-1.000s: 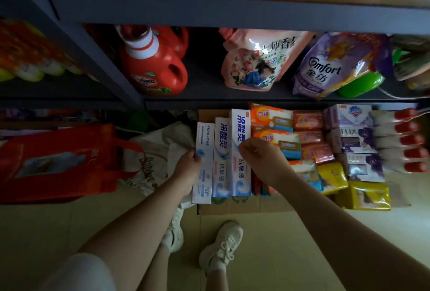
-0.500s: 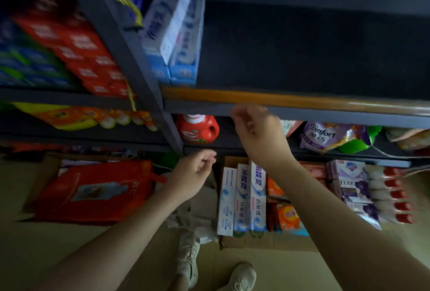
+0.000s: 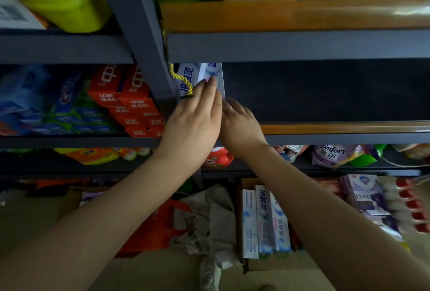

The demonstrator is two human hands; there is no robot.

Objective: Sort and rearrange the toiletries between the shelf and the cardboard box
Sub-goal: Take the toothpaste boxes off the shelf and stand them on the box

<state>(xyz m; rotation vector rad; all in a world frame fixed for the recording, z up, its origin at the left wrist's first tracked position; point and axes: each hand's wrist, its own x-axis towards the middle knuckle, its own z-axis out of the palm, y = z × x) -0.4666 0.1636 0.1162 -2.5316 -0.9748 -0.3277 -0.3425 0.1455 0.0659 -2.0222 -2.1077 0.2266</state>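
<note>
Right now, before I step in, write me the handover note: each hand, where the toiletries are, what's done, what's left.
Left hand: fingers straight, pressing on the white-and-blue toothpaste boxes standing at the left end of the dark middle shelf.
Right hand: beside the left, at the same boxes; its fingertips are hidden, so its grip is unclear.
Done: two such boxes stand on that shelf, against the grey upright post.
Left: three matching toothpaste boxes remain in the brown cardboard box on the floor, with other packs to their right. The rest of the shelf looks free.
</note>
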